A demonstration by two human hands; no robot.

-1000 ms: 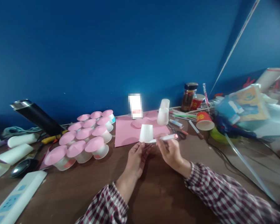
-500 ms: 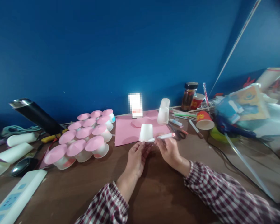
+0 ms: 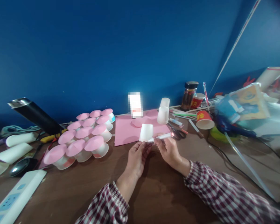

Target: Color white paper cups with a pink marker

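Note:
My left hand (image 3: pixel 138 155) pinches the rim of a small white paper cup (image 3: pixel 146 132), which is held upside down above the table. Between the fingers of my right hand (image 3: pixel 169 151) is a white marker (image 3: pixel 164 136). Its tip points left and meets the lower right of the cup, though I cannot tell whether it touches. Behind the cup lies a pink paper sheet (image 3: pixel 123 132) with a pink paper disc (image 3: pixel 140 122) on it. Two white cups (image 3: pixel 163 115) stand at the sheet's right side.
To the left stand several upturned cups with pink cone tops (image 3: pixel 76 147). Further left are a black flask (image 3: pixel 35 115), a mouse (image 3: pixel 23 167) and a power strip (image 3: pixel 18 194). Scissors (image 3: pixel 178 133), a red cup (image 3: pixel 204 120), a jar (image 3: pixel 189 96) and plastic bags (image 3: pixel 245 102) lie right.
My hands, the cup and the marker keep almost the same place. The view has shifted very slightly.

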